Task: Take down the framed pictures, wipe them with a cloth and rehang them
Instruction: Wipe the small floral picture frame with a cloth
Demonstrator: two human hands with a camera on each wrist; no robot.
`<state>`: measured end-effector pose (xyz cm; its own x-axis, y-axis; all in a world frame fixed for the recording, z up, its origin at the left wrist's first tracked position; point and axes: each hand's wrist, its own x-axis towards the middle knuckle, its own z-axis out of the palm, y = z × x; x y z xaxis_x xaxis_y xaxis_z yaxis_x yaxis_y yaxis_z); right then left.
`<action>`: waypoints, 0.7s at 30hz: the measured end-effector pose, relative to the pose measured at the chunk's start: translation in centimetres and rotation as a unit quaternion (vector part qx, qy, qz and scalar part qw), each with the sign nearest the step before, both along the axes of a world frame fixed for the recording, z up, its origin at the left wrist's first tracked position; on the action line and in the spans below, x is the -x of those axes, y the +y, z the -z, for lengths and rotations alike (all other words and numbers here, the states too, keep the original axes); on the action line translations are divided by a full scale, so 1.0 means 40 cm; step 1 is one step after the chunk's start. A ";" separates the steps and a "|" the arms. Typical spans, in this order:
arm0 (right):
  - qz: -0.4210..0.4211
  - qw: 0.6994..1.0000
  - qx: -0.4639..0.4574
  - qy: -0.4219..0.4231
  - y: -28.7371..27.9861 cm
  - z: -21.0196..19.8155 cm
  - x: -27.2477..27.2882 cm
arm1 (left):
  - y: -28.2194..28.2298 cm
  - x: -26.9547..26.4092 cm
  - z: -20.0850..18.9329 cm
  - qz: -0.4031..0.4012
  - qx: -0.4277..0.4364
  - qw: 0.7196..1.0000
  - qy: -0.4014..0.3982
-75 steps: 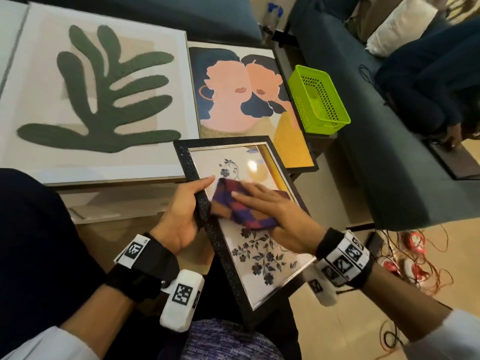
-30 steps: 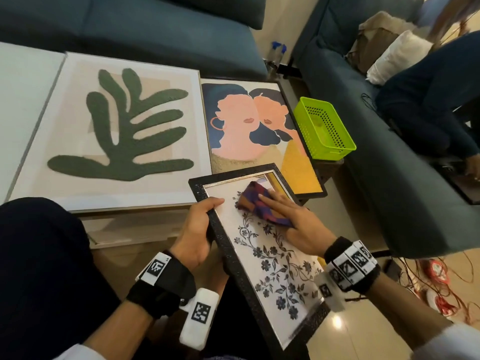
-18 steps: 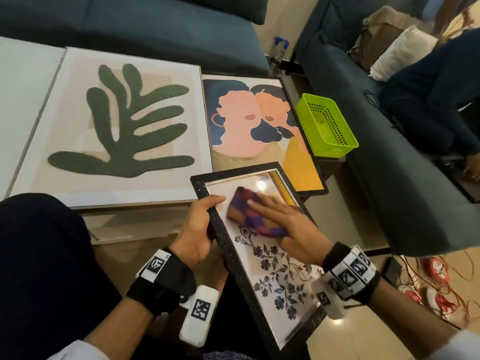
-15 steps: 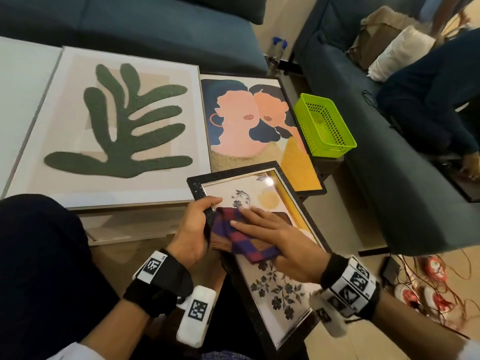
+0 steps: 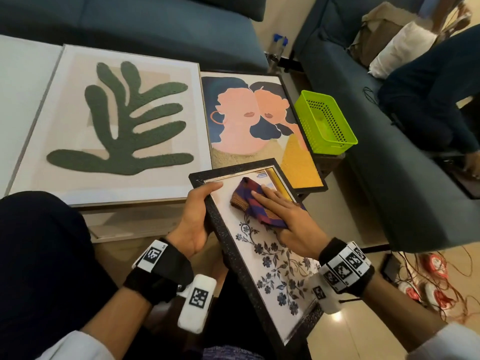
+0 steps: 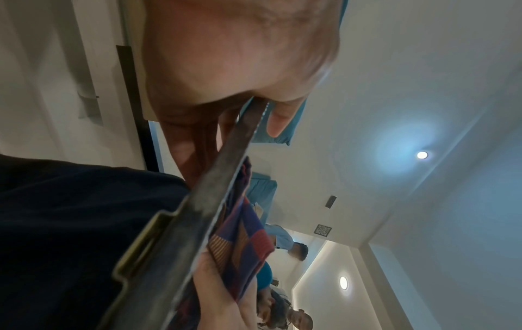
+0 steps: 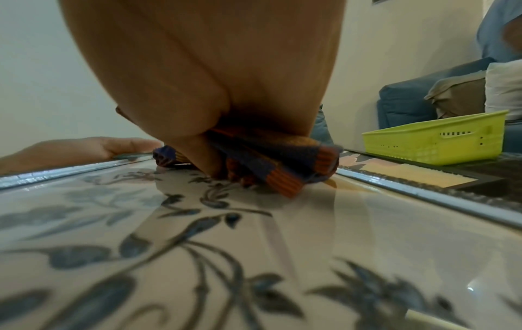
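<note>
A black-framed floral picture [image 5: 272,263] lies tilted across my lap. My left hand [image 5: 197,216] grips its left edge, thumb on the front of the frame and fingers behind. A purple, red and orange checked cloth [image 5: 246,201] lies on the glass near the picture's top. My right hand [image 5: 288,219] presses it down with straight fingers. The left wrist view has the frame's edge [image 6: 203,212] running from my left hand [image 6: 226,55] past the cloth [image 6: 243,243]. In the right wrist view the cloth [image 7: 282,160] is bunched under my right hand [image 7: 211,67] on the glass [image 7: 197,234].
On the low table ahead lie a large white-framed green leaf picture [image 5: 117,120] and a black-framed picture of two faces [image 5: 249,118]. A lime green basket [image 5: 327,123] stands to their right. Blue sofas [image 5: 389,165] ring the table; another person [image 5: 428,100] sits at the right. Cables [image 5: 428,268] lie on the floor.
My right hand has slid the cloth from the glass's left side, beside my left thumb, up toward its top. My left hand keeps its grip on the frame.
</note>
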<state>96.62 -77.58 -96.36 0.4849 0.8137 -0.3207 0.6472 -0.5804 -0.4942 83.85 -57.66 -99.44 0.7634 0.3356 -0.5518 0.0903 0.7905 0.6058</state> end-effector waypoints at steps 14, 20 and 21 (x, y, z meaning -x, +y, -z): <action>-0.014 0.986 -0.090 -0.142 0.050 -0.044 0.029 | 0.005 -0.002 -0.031 -0.006 0.116 0.993 -0.028; 0.007 0.992 -0.060 -0.108 0.053 -0.039 0.017 | 0.006 -0.003 -0.035 -0.011 0.144 0.989 -0.044; 0.012 0.993 -0.057 -0.101 0.050 -0.036 0.013 | 0.005 -0.004 -0.034 -0.011 0.147 0.988 -0.045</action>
<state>96.12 -75.57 -94.93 0.5503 0.8262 -0.1206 0.7260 -0.5448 -0.4196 83.99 -57.45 -98.09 0.8088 0.1882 -0.5572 0.0274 0.9343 0.3554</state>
